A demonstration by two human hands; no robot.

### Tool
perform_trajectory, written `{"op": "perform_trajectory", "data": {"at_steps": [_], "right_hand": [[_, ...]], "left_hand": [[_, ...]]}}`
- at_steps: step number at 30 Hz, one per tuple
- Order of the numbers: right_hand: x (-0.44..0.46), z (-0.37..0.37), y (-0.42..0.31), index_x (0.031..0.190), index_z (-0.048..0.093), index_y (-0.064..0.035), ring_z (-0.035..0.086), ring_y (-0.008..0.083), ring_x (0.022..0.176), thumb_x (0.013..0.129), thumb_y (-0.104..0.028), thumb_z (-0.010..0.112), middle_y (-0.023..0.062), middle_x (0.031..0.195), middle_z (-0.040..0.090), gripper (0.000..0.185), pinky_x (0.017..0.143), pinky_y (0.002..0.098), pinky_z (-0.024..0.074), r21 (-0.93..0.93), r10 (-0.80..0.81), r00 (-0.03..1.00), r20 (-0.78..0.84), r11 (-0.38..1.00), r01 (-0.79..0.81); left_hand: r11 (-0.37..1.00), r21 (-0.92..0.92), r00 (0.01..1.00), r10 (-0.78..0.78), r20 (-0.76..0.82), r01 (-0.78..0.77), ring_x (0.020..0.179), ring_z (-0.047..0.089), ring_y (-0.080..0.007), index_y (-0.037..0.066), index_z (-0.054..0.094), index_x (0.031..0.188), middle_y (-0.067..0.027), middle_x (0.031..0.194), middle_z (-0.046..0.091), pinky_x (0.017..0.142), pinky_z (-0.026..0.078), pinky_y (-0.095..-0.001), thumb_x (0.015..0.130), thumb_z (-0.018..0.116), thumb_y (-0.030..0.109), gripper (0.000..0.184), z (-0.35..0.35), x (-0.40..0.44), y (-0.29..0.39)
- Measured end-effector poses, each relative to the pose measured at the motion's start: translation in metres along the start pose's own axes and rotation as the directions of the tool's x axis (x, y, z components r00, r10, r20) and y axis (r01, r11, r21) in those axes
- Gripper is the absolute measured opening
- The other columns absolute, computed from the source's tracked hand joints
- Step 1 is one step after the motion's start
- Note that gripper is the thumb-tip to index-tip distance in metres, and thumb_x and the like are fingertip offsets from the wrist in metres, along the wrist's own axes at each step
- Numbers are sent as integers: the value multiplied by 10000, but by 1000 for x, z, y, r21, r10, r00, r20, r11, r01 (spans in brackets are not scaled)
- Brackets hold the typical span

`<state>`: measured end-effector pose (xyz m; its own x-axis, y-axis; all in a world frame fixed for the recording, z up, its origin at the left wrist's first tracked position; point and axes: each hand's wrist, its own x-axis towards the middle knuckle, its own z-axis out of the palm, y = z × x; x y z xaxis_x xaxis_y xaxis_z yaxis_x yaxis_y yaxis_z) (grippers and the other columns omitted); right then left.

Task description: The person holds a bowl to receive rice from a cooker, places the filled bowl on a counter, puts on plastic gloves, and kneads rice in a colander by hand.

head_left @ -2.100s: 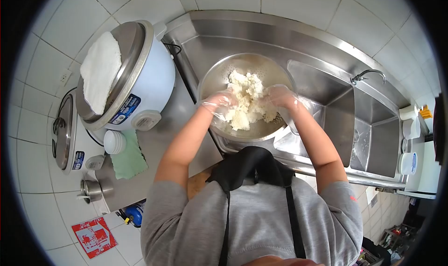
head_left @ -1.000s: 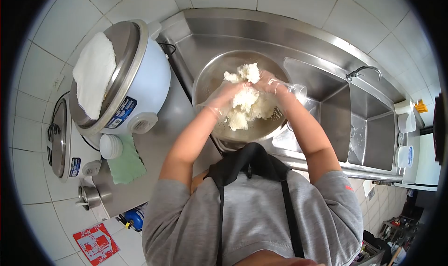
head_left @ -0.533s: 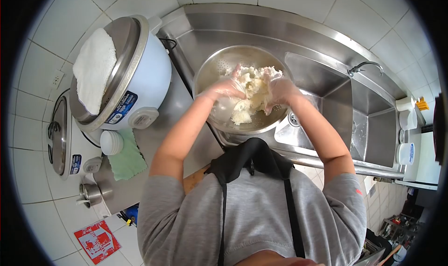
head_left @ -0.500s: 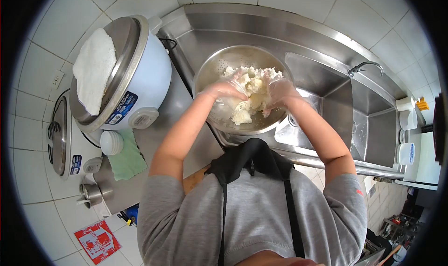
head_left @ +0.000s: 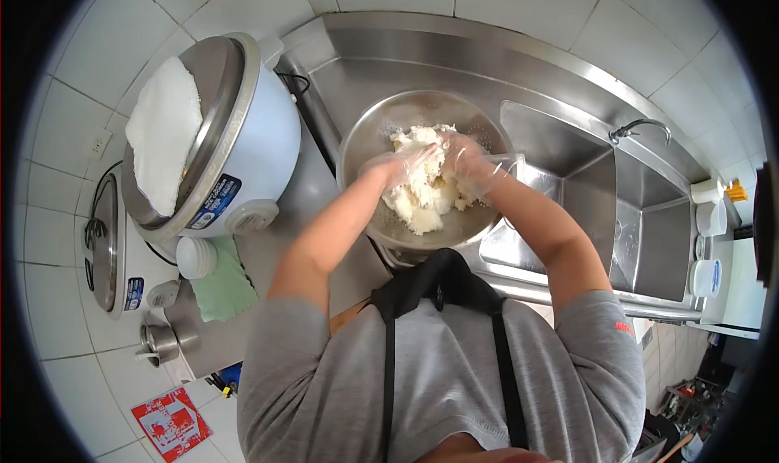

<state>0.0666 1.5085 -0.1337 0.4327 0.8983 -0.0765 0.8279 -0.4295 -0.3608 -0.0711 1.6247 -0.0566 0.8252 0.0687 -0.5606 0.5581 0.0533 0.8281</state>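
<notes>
White clumped rice [head_left: 426,191] lies in a wide perforated steel bowl [head_left: 365,150] beside the sink. My left hand [head_left: 398,167], in a clear plastic glove, is at the left side of the rice with its fingers in among the clumps. From the right, my right hand [head_left: 466,156], also in a clear loose glove, reaches over the rice and touches it near the top. Both hands are inside the bowl's rim and close together. The fingertips of each are partly hidden by rice and plastic.
A large rice cooker [head_left: 264,138] with a white cloth [head_left: 165,134] on its lid stands left. Nearby are a second cooker [head_left: 122,252], white cups [head_left: 195,258] and a green cloth [head_left: 223,284]. On the right are sink basins [head_left: 588,211], a faucet [head_left: 641,129] and white containers [head_left: 706,278].
My hands were apart on either side of the rice and are now closer together. My right hand has moved left, over the upper part of the rice.
</notes>
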Motion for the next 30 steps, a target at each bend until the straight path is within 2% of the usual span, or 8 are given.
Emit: {"op": "perform_trajectory", "data": {"at_steps": [3, 6, 11, 14, 20, 23, 25, 30], "right_hand": [[8, -3, 4, 1229, 421, -19, 563, 225, 987, 727, -281, 726, 119, 1088, 599, 643, 918, 309, 415, 210, -12, 1000, -1, 978, 12], [6, -10, 6, 1184, 502, -49, 588, 184, 939, 732, -225, 740, 93, 1046, 626, 541, 908, 297, 419, 397, -28, 1000, 6, 918, 24], [-5, -20, 20, 1226, 465, -53, 575, 172, 976, 780, -312, 696, 73, 1030, 638, 566, 932, 322, 399, 744, 27, 999, 36, 667, -45], [-17, -35, 12, 1165, 519, -35, 562, 167, 1016, 833, -393, 615, 96, 1091, 613, 498, 946, 329, 392, 287, 131, 991, 0, 950, -126], [-65, -94, -34, 1047, 628, 0, 493, 364, 1109, 884, -545, 370, 222, 1256, 484, 624, 946, 394, 375, 254, 218, 967, 134, 935, -246], [-73, -118, -43, 1023, 627, 19, 529, 353, 1064, 863, -465, 437, 230, 1172, 542, 544, 924, 387, 389, 177, 124, 918, 377, 963, -202], [-59, -84, -10, 1031, 614, 28, 559, 345, 1018, 841, -376, 483, 233, 1099, 584, 465, 910, 368, 402, 110, -35, 894, 448, 994, -16], [-73, -91, -3, 1028, 603, 41, 585, 243, 932, 801, -167, 513, 180, 999, 624, 321, 825, 330, 440, 319, 97, 906, 412, 916, -243]], "left_hand": [[976, -219, 1000, 7, 18, -3, 1239, 378, -161, 51, 438, 1312, -89, 1357, 424, 1021, 295, -288, 867, 570, 387, 573, -3, 23, -17], [973, -212, 994, 75, -82, -91, 956, 569, -149, 33, 618, 1104, -90, 1122, 601, 818, 456, -271, 807, 667, 307, 407, -6, 30, -34], [984, -157, 980, 58, -189, -88, 954, 580, -148, 19, 627, 1090, -94, 1074, 628, 822, 450, -243, 793, 685, 288, 405, 0, 14, -21], [981, -29, 944, 179, -277, -194, 1020, 564, -149, 6, 619, 1101, -94, 1108, 621, 844, 437, -238, 798, 683, 263, 402, 1, 23, -25], [731, 680, 920, 219, -325, 66, 1152, 500, -241, 100, 505, 1268, -149, 1257, 522, 974, 367, -339, 889, 447, 467, 530, 24, -24, 35], [795, 460, 865, 491, -102, -396, 1192, 452, -289, 158, 449, 1310, -140, 1303, 475, 1009, 319, -350, 849, 304, 626, 673, 18, -15, 1], [705, 705, 895, 263, -360, 77, 1166, 477, -273, 132, 450, 1304, -131, 1297, 484, 992, 338, -353, 844, 392, 563, 633, 22, -28, 19], [611, 788, 986, 69, -149, 76, 1130, 506, -252, 88, 534, 1206, -128, 1230, 538, 954, 373, -366, 814, 519, 428, 520, -7, -34, -5]]}}
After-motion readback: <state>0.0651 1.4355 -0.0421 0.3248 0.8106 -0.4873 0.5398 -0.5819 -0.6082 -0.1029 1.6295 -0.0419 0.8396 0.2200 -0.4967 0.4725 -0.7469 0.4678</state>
